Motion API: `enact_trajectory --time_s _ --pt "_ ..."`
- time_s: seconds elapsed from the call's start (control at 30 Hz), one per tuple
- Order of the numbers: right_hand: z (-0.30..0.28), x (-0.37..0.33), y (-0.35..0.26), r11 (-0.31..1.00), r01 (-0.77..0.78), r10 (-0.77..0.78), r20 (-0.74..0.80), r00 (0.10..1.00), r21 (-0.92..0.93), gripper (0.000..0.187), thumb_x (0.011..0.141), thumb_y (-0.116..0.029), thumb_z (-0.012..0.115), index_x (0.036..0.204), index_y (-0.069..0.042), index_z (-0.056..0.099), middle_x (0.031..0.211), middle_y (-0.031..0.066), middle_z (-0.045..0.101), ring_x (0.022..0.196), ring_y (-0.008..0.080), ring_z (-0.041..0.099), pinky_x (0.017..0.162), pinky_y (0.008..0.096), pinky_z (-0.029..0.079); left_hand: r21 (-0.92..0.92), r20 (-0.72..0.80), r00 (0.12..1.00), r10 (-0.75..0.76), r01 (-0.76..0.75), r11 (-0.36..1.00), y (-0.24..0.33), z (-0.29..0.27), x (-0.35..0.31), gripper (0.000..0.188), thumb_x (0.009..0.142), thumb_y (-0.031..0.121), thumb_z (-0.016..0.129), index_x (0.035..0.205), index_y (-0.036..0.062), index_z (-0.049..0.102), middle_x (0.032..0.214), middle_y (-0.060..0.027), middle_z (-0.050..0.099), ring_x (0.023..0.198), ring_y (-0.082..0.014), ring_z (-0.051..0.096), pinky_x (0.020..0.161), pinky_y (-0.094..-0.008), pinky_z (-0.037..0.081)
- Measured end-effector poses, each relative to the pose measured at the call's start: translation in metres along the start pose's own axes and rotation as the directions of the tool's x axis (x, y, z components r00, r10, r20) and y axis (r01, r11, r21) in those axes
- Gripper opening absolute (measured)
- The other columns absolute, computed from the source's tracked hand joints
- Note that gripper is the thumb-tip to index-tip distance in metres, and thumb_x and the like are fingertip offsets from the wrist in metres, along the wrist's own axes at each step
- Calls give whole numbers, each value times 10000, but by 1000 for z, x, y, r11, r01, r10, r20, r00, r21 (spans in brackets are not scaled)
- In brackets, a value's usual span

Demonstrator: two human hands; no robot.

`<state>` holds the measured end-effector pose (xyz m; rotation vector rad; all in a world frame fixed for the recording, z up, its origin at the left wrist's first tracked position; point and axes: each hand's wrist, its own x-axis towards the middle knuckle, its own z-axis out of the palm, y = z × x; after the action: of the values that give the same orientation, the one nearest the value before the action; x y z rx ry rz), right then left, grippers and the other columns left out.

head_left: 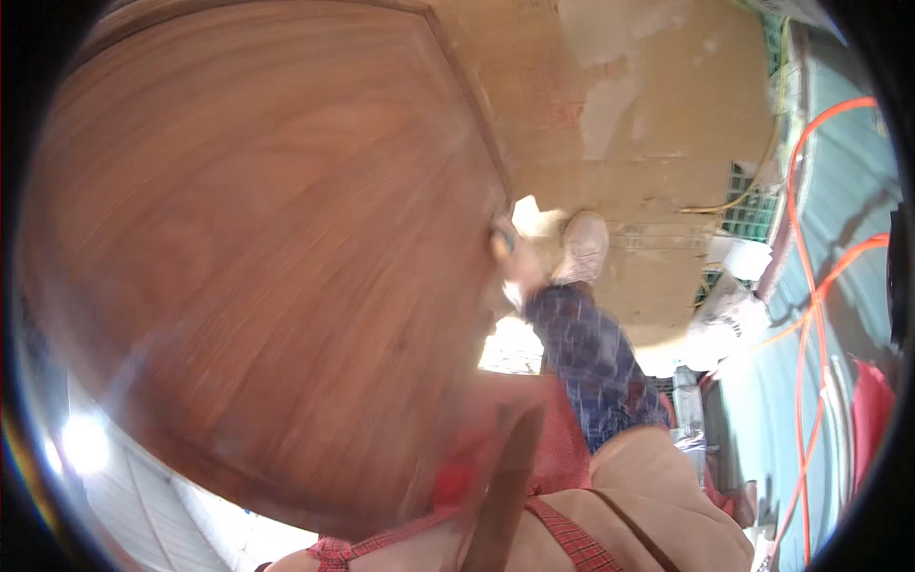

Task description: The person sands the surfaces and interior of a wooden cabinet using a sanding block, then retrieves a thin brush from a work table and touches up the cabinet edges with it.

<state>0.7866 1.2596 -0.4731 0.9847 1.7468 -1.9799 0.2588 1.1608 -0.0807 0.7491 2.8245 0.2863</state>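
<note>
A large reddish-brown wooden panel (276, 229) takes up the left half of the head view, close to me and smeared by motion. Its face shows long grain, and a darker rim runs along its far and right edges. At the right edge my right hand (516, 259) is closed around the panel's border. The fingers are blurred, and a small dark patch shows beside them. A dark plaid sleeve covers that forearm. My left hand does not show; the panel covers much of that side.
Brown cardboard (658, 124) covers the floor ahead, and a light shoe (583, 248) stands on it. Orange hoses (799, 191) loop down the right side over a pale green surface. A crumpled clear plastic bag (721, 324) lies at the right. A bright lamp (86, 443) shines at lower left.
</note>
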Motion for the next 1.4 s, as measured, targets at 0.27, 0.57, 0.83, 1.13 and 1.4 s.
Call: enact_trajectory --time_s 0.27,0.57,0.83,1.13,1.4 --pt "-32 -225 -201 946 312 -260 366 894 -90 604 864 55 538 1440 -32 378 1525 180 299 1431 298 252 1170 373 205 29 -128 990 52 -49 998 1 13 6 446 1012 383 383 1267 77 586 1177 -184 642 1089 -340 597 940 -378 442" --pt "35 -192 -433 776 574 -523 242 817 -260 644 876 1 529 1474 18 290 1573 240 168 1463 360 174 1175 393 178 -383 -376 924 -74 -82 920 61 -40 -95 384 936 295 593 1232 51 602 1213 -167 620 1152 -340 554 991 -382 431" --pt "-41 -343 -395 825 220 4 394 919 -521 528 937 -141 474 1424 36 373 1476 216 387 1318 341 434 998 391 463 -955 274 957 -96 283 94 96 -12 -416 915 901 490 626 1498 -48 189 1537 -199 293 1435 -274 268 1166 -383 221" --pt "38 -213 -555 632 465 -140 499 855 -620 304 947 -190 546 1182 -1 584 1104 147 643 1057 236 603 953 363 459 -827 265 963 53 255 -501 123 -66 -350 539 920 80 614 1420 7 427 1363 -67 532 1204 -126 486 1028 -301 401" --pt "99 -20 -638 782 237 -383 -144 912 -577 539 1010 -277 438 1511 -134 298 1456 157 401 1260 270 438 1078 349 331 -952 -72 968 -239 -138 -272 83 43 -182 582 825 -30 512 1403 -10 444 1470 -177 431 1398 -269 354 1150 -291 267"
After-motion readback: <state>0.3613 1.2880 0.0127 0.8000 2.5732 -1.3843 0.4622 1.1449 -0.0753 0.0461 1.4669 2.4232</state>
